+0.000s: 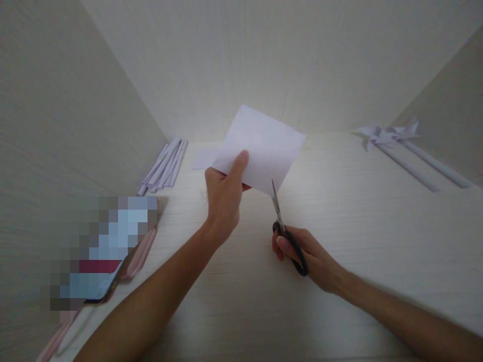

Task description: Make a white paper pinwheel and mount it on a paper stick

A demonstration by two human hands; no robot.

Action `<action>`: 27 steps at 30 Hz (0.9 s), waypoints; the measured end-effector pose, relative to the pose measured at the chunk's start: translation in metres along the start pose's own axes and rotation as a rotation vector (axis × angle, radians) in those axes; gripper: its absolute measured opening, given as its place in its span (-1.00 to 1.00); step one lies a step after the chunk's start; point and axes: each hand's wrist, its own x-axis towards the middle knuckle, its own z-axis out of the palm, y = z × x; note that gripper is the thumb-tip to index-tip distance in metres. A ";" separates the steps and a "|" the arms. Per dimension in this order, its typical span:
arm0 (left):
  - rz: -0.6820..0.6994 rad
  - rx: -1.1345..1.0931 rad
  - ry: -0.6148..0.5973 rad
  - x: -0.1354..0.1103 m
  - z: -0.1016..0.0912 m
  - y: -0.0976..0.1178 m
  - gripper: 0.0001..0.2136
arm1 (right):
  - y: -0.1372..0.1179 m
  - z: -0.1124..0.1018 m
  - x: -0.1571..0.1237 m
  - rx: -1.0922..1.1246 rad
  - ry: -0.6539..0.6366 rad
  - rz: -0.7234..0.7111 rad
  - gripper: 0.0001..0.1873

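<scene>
My left hand (225, 193) pinches a white square sheet of paper (266, 143) by its lower left edge, thumb on top and fingers underneath. The sheet is held up above the table, one corner pointing down toward me. In my right hand (302, 251) is a pair of scissors (279, 216) with black handles, my thumb and fingers in the loops. Its blades are slightly apart and meet the sheet at its lower corner; whether a slit is cut there I cannot tell.
Several rolled white paper sticks (163, 168) lie at the back left. More white paper (204, 158) lies behind my left hand. Paper pinwheels (388, 138) on sticks rest at the back right. A partly blurred phone (109, 256) with a pink strap (141, 254) is at the left. Walls enclose the table (241, 301).
</scene>
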 end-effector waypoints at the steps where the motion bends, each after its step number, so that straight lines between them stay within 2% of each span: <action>1: 0.001 -0.001 0.003 0.000 0.000 0.001 -0.69 | 0.000 0.000 0.000 0.001 -0.001 -0.004 -0.51; 8: 0.011 -0.005 0.001 0.000 0.001 0.003 -0.73 | 0.000 0.001 -0.001 0.026 0.000 -0.008 -0.52; 27: 0.001 0.013 0.004 -0.002 0.001 0.000 -0.66 | -0.002 -0.001 -0.001 0.045 -0.006 0.000 -0.54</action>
